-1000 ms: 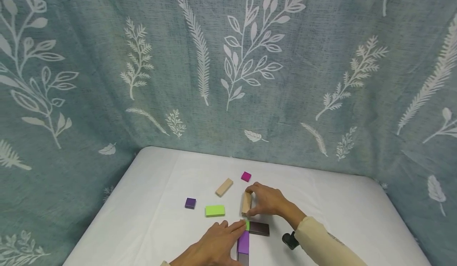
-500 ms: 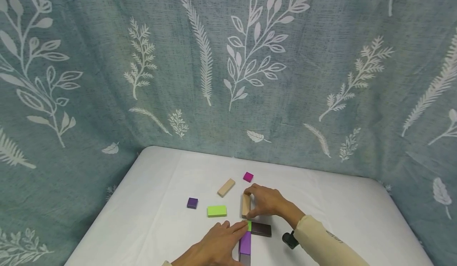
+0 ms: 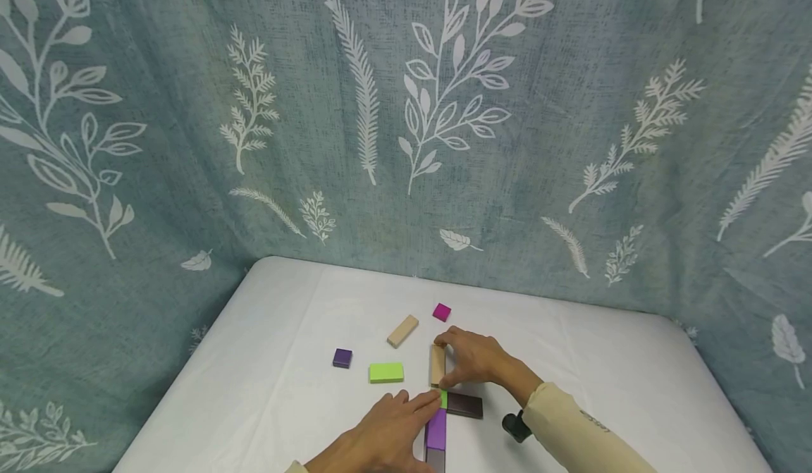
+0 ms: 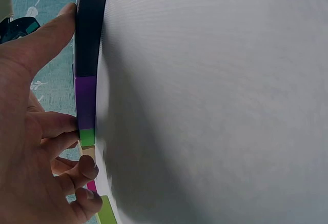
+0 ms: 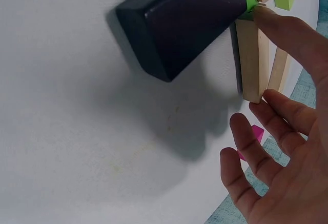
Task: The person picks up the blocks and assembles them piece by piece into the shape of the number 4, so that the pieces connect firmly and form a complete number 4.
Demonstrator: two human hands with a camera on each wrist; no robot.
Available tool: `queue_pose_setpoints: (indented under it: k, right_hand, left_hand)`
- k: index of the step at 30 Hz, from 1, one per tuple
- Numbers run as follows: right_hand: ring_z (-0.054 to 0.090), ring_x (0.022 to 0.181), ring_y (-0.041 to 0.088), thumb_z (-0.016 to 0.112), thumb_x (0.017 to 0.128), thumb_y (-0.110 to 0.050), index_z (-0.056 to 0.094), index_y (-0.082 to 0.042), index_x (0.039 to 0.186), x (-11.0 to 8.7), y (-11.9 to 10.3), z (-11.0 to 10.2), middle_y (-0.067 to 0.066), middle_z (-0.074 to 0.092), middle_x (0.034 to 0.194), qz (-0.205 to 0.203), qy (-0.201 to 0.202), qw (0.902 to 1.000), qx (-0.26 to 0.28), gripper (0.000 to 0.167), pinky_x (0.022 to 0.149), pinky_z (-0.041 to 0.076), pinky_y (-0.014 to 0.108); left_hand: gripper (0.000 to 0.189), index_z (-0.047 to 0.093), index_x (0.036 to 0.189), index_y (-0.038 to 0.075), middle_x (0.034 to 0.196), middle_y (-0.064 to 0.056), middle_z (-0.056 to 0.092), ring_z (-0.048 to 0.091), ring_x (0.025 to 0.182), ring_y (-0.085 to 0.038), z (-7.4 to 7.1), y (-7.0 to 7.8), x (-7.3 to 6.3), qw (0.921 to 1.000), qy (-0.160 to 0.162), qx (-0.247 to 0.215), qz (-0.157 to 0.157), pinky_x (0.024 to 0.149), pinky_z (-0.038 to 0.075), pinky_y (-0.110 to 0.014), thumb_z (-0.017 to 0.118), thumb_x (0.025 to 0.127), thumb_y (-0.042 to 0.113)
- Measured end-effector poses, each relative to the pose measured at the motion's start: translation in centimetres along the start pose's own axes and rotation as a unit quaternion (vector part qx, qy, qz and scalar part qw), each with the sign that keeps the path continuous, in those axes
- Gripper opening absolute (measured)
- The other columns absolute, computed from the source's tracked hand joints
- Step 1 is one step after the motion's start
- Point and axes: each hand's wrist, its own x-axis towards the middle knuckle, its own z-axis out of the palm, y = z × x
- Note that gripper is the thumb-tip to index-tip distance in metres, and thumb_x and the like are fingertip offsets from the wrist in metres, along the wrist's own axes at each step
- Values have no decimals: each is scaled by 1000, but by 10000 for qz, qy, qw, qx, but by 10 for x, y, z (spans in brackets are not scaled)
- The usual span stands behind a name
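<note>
In the head view a row of blocks runs away from the person: a grey block, a purple block and a small green block. A dark brown block juts right from the green one. My left hand lies along the row's left side, index fingertip touching near the green block, thumb against the dark grey side in the left wrist view. At the row's far end, my right hand pinches a plain wooden block lengthwise, thumb at the near end, fingertip at the far end.
Loose blocks lie on the white-covered table: a lime block, a second wooden block, a dark purple block and a magenta block. A leaf-patterned curtain hangs behind the table and along its left side.
The right hand has straightened the wooden block slightly in line with the row and drawn it a little closer to the green block. The left hand stays in place.
</note>
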Motion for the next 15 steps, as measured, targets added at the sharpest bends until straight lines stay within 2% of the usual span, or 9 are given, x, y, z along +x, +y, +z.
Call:
queue_pose_setpoints:
  k: [7, 15]
  right_hand:
    - [62, 113, 25, 90, 70, -50, 66, -18, 128, -1, 2, 0, 2, 62, 128, -10, 14, 10000, 63, 71, 88, 51, 59]
    - [62, 117, 27, 83, 79, -49, 67, -17, 128, 1, 4, 2, 3, 63, 127, -125, 192, 9997, 40, 61, 85, 51, 60]
  left_hand:
    - [104, 44, 154, 20, 159, 12, 37, 53, 113, -15, 1, 1, 0, 9999, 74, 80, 24, 89, 49, -40, 71, 72, 77]
    - [104, 44, 155, 21, 159, 13, 37, 53, 115, -15, 2, 1, 0, 10000, 26, 33, -18, 92, 49, -42, 72, 72, 76]
